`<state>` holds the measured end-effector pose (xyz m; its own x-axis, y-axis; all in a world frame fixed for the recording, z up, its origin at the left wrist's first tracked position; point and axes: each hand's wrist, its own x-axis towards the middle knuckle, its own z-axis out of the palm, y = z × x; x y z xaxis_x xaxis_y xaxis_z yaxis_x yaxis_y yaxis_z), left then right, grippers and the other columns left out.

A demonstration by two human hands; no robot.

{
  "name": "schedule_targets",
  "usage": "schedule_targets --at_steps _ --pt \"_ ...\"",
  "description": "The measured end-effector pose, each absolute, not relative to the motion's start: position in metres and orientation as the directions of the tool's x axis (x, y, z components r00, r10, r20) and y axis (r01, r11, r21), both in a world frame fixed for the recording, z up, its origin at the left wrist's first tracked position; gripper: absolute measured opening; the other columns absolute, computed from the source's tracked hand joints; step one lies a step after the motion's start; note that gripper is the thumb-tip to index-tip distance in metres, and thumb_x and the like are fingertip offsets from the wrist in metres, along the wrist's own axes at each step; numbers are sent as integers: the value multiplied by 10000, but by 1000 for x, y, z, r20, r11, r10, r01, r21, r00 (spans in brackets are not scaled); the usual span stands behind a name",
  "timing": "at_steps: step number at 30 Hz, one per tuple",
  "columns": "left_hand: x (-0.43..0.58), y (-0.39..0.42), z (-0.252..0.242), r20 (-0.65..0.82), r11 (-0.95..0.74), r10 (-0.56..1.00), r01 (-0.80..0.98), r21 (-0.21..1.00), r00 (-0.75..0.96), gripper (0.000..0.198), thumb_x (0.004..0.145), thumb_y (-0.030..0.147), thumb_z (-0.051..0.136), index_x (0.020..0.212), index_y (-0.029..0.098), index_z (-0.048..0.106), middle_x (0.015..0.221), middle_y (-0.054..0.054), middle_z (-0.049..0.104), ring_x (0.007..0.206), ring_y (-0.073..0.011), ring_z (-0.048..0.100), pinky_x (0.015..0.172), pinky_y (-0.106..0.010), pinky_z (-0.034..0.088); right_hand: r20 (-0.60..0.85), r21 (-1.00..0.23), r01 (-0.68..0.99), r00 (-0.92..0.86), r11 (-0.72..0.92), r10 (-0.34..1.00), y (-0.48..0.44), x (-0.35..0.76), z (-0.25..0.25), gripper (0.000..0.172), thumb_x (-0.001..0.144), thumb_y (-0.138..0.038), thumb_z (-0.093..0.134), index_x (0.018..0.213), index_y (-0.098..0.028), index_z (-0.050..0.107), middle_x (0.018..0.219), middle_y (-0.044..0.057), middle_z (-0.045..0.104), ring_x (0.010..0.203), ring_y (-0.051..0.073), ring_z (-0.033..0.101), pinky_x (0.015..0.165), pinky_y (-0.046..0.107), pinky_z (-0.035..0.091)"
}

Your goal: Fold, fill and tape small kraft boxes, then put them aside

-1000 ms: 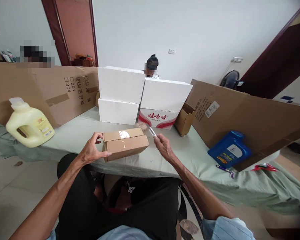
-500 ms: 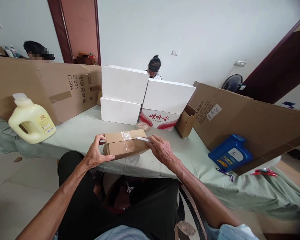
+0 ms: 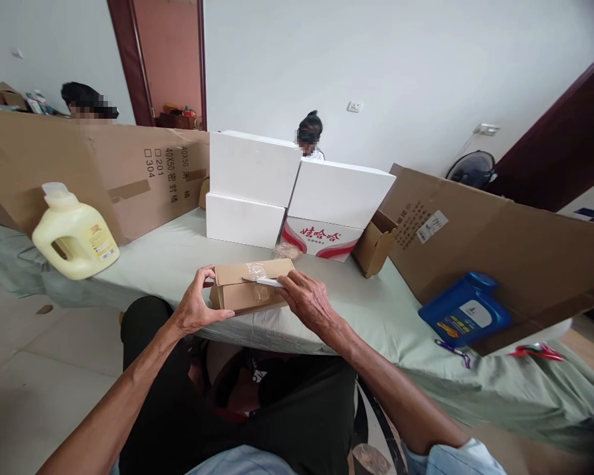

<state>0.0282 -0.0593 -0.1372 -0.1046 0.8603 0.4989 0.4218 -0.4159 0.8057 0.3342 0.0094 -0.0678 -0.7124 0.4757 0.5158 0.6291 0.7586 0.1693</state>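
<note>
A small brown cardboard box (image 3: 237, 298) sits near the front edge of the cloth-covered table. Clear tape (image 3: 256, 271) crosses the seam between its top and front. Its left end is gripped by my left hand (image 3: 198, 307), thumb along the front and fingers at the upper corner. My right hand (image 3: 304, 293) is closed round a slim white utility knife (image 3: 270, 282), whose tip points left along the seam at the tape. How deep the blade goes cannot be made out. Behind the box lies a crumpled clear wrapper (image 3: 286, 251).
White boxes (image 3: 255, 165) are stacked behind, beside a small open carton (image 3: 375, 244). Large cardboard panels flank both sides. A yellow jug (image 3: 82, 241) stands left; a blue bottle (image 3: 468, 310), a purple-handled tool (image 3: 454, 353) and a red item (image 3: 537, 351) lie right. Two people sit beyond.
The utility knife in my right hand has moved left along the box's seam, across the tape. My left hand keeps its hold on the box. The whole view has shifted slightly.
</note>
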Motion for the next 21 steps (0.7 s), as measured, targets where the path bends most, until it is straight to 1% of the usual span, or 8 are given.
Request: schedule_targets --at_steps 7,11,16,21 --pt "28 -60 -137 488 -408 867 419 811 -101 760 597 401 953 1160 268 459 1554 -169 578 1401 -362 621 1143 -548 533 544 154 564 -734 811 407 3 344 -74 247 1194 -290 476 1116 -207 695 959 60 697 894 184 617 726 307 369" --pt "29 -61 -135 490 -408 866 425 808 -100 755 594 390 952 1158 267 466 1545 -165 579 1413 -367 616 1138 -545 540 551 161 551 -739 819 388 3 345 -74 238 1193 -291 488 1092 -204 685 953 61 689 893 186 613 719 308 362" --pt "28 -62 -136 489 -412 868 422 807 -88 756 604 391 959 1157 271 458 1550 -168 570 1416 -370 613 1146 -565 532 494 186 572 -757 799 427 3 342 -61 274 1189 -269 476 1022 -205 684 928 63 666 858 177 589 665 322 293" --pt "26 -61 -134 499 -418 862 433 799 -88 758 606 381 964 1173 273 473 1549 -160 569 1433 -371 598 1144 -562 533 371 236 603 -781 762 503 1 329 -20 289 1168 -278 518 945 -203 686 908 63 653 782 165 529 631 349 191"
